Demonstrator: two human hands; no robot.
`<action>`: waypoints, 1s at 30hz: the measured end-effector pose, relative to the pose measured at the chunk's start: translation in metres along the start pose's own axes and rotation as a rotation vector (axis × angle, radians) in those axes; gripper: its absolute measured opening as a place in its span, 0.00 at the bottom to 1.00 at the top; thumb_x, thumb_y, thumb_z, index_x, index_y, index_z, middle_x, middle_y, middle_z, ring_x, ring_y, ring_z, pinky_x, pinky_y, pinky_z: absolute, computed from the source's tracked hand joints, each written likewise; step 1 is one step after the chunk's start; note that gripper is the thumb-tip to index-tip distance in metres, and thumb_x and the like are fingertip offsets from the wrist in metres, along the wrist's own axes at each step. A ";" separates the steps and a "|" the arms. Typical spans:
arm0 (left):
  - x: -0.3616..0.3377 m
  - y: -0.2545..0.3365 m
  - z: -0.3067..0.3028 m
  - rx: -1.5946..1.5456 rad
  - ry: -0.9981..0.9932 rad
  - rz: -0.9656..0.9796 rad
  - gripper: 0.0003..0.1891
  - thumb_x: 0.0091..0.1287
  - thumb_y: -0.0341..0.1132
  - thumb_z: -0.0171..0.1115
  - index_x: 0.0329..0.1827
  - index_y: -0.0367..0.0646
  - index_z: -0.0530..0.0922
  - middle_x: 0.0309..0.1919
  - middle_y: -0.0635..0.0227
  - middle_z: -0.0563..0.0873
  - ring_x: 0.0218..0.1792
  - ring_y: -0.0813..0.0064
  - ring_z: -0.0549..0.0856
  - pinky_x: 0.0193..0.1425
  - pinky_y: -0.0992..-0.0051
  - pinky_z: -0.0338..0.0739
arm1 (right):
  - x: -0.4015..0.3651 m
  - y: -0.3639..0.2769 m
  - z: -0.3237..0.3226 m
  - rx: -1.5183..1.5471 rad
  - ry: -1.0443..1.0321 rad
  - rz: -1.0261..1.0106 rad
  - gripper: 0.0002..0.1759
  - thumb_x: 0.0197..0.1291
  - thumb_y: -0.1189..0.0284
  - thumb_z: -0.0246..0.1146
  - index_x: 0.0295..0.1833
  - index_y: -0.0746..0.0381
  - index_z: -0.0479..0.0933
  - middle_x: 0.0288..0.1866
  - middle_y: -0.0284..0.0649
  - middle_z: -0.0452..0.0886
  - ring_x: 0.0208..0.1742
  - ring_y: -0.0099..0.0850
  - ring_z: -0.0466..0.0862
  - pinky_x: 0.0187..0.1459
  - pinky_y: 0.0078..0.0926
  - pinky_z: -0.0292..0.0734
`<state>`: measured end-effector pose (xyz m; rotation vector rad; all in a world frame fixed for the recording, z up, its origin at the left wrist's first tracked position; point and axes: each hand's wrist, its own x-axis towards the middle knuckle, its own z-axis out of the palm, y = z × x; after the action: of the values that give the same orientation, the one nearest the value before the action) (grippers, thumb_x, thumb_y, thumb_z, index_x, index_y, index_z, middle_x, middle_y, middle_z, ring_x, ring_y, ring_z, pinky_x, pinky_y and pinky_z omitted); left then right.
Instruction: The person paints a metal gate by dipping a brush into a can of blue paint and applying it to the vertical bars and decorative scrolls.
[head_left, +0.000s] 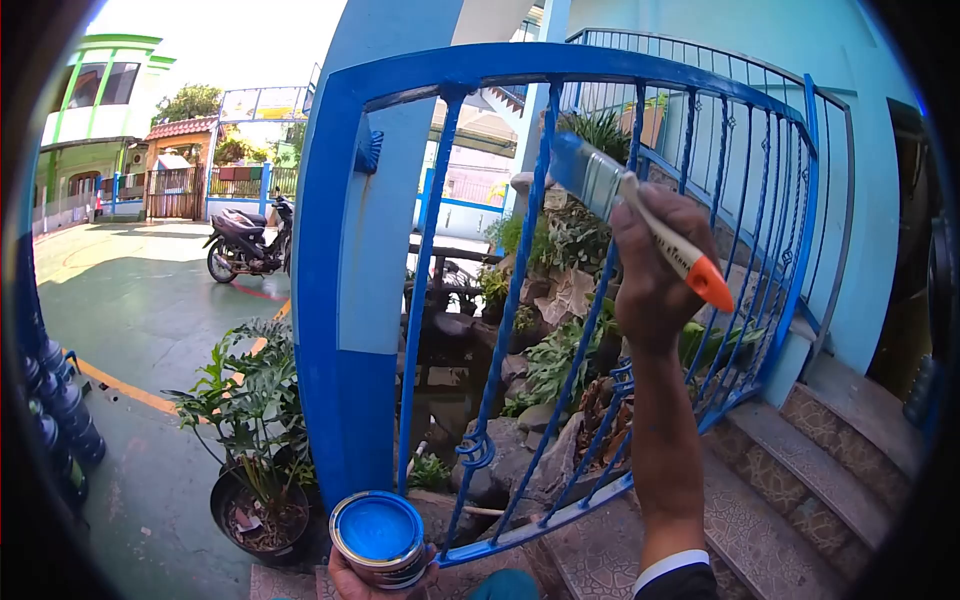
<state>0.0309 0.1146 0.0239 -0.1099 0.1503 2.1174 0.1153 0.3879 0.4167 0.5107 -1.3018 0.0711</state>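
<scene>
One can [387, 570] of blue paint is held by the left hand [350, 580]. The railing [560, 62] appears blue-coated throughout; unfinished patches cannot be distinguished. The brush [603, 183] is gripped by the right hand [655, 265], blue bristles beside an upper bar.

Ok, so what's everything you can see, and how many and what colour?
Paintbrush: one, orange-tipped, right hand
Can: one, blue paint inside, left hand
Front railing: one, blue, middle
Pillar: one, two blues, left of railing
Potted plant: one, green, beside pillar
Rocks: several, greyish, behind railing
Steps: several, grey-brown, right
Motorbike: one, dark, courtyard
Building: one, green-white, far left
Hands: two, bare
</scene>
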 end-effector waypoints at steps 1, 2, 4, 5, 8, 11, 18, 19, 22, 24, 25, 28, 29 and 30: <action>0.000 0.000 -0.001 0.000 -0.011 0.001 0.38 0.77 0.67 0.50 0.76 0.45 0.77 0.68 0.49 0.86 0.68 0.36 0.83 0.72 0.30 0.77 | 0.007 0.006 0.000 0.023 0.078 0.094 0.10 0.65 0.83 0.75 0.50 0.69 0.84 0.49 0.48 0.91 0.50 0.35 0.91 0.54 0.29 0.87; 0.001 -0.001 -0.001 -0.004 -0.009 0.015 0.40 0.76 0.67 0.51 0.77 0.42 0.76 0.67 0.46 0.86 0.67 0.35 0.83 0.72 0.31 0.78 | 0.011 0.020 -0.003 -0.075 0.053 0.045 0.09 0.66 0.82 0.74 0.51 0.68 0.85 0.51 0.48 0.91 0.52 0.32 0.91 0.54 0.29 0.88; 0.007 -0.001 -0.015 0.023 -0.075 0.001 0.42 0.75 0.68 0.52 0.77 0.39 0.75 0.67 0.44 0.86 0.67 0.35 0.83 0.72 0.32 0.78 | -0.002 0.026 -0.002 -0.036 -0.046 -0.060 0.09 0.65 0.82 0.75 0.49 0.67 0.86 0.49 0.46 0.91 0.47 0.33 0.92 0.50 0.29 0.89; 0.009 0.000 -0.020 0.033 -0.113 -0.006 0.43 0.75 0.68 0.52 0.78 0.38 0.74 0.67 0.42 0.85 0.67 0.35 0.83 0.72 0.32 0.78 | -0.005 0.027 0.002 -0.015 -0.097 -0.118 0.08 0.64 0.82 0.76 0.48 0.66 0.87 0.48 0.46 0.92 0.45 0.33 0.93 0.48 0.29 0.90; 0.009 -0.002 -0.019 0.056 -0.094 -0.010 0.46 0.73 0.69 0.52 0.79 0.36 0.73 0.68 0.40 0.84 0.69 0.34 0.82 0.74 0.33 0.76 | -0.043 -0.006 -0.013 -0.088 -0.253 -0.214 0.13 0.59 0.83 0.77 0.49 0.64 0.87 0.47 0.46 0.91 0.46 0.39 0.94 0.45 0.33 0.91; 0.012 -0.003 -0.013 0.085 -0.151 -0.013 0.48 0.71 0.70 0.52 0.80 0.36 0.72 0.70 0.40 0.83 0.69 0.34 0.81 0.74 0.32 0.76 | -0.048 -0.010 -0.020 -0.068 -0.164 -0.198 0.15 0.56 0.84 0.78 0.50 0.64 0.87 0.47 0.45 0.91 0.47 0.40 0.94 0.46 0.33 0.91; 0.015 -0.011 -0.007 0.088 -0.153 -0.048 0.45 0.71 0.73 0.51 0.80 0.48 0.73 0.70 0.47 0.83 0.70 0.36 0.82 0.72 0.31 0.76 | -0.086 -0.024 -0.031 -0.044 -0.381 -0.183 0.15 0.55 0.84 0.79 0.49 0.65 0.86 0.49 0.47 0.91 0.47 0.44 0.94 0.48 0.35 0.93; 0.017 -0.012 -0.006 0.089 -0.167 -0.047 0.46 0.69 0.76 0.52 0.80 0.52 0.73 0.69 0.49 0.84 0.70 0.36 0.82 0.70 0.30 0.77 | -0.101 -0.035 -0.037 0.009 -0.424 -0.154 0.14 0.56 0.83 0.79 0.48 0.65 0.86 0.50 0.48 0.90 0.48 0.44 0.94 0.49 0.36 0.93; 0.017 -0.008 -0.004 -0.007 -0.134 -0.096 0.47 0.70 0.74 0.54 0.82 0.47 0.71 0.71 0.45 0.81 0.72 0.36 0.78 0.73 0.31 0.74 | -0.130 -0.084 -0.056 0.333 -0.358 0.354 0.18 0.58 0.83 0.79 0.52 0.67 0.81 0.48 0.52 0.90 0.51 0.44 0.95 0.53 0.37 0.93; 0.021 -0.005 -0.011 -0.046 -0.136 -0.093 0.46 0.71 0.73 0.55 0.81 0.48 0.72 0.73 0.47 0.80 0.72 0.35 0.78 0.73 0.30 0.75 | -0.142 -0.111 -0.058 0.550 -0.184 0.814 0.21 0.60 0.84 0.78 0.55 0.68 0.77 0.47 0.54 0.90 0.52 0.43 0.95 0.54 0.37 0.93; 0.022 -0.005 -0.016 -0.092 -0.148 -0.105 0.46 0.69 0.71 0.58 0.82 0.50 0.71 0.75 0.48 0.78 0.73 0.34 0.76 0.75 0.29 0.72 | -0.140 -0.119 -0.055 0.578 -0.251 0.937 0.22 0.61 0.84 0.77 0.57 0.68 0.75 0.47 0.54 0.90 0.52 0.42 0.95 0.54 0.37 0.93; 0.025 -0.006 -0.019 -0.118 -0.168 -0.132 0.47 0.64 0.67 0.65 0.85 0.55 0.68 0.81 0.51 0.73 0.78 0.34 0.73 0.78 0.25 0.66 | -0.138 -0.129 -0.037 0.686 -0.473 1.263 0.23 0.65 0.84 0.75 0.61 0.70 0.72 0.50 0.54 0.90 0.53 0.40 0.94 0.53 0.34 0.93; 0.025 -0.006 -0.019 -0.074 -0.147 -0.105 0.47 0.64 0.68 0.65 0.85 0.56 0.69 0.82 0.52 0.72 0.78 0.35 0.73 0.78 0.24 0.66 | -0.143 -0.130 -0.027 0.674 -0.537 1.282 0.23 0.65 0.83 0.75 0.61 0.70 0.73 0.49 0.53 0.91 0.51 0.39 0.95 0.52 0.33 0.93; 0.025 -0.008 -0.018 -0.030 -0.127 -0.081 0.47 0.64 0.68 0.65 0.85 0.56 0.69 0.82 0.52 0.72 0.79 0.36 0.73 0.78 0.24 0.66 | -0.149 -0.133 -0.016 0.659 -0.601 1.300 0.23 0.66 0.82 0.75 0.61 0.71 0.73 0.47 0.52 0.91 0.50 0.38 0.95 0.51 0.32 0.92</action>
<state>0.0246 0.1373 0.0016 0.0003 0.0380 2.0393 0.1316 0.3108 0.2326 0.1364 -2.0210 1.5598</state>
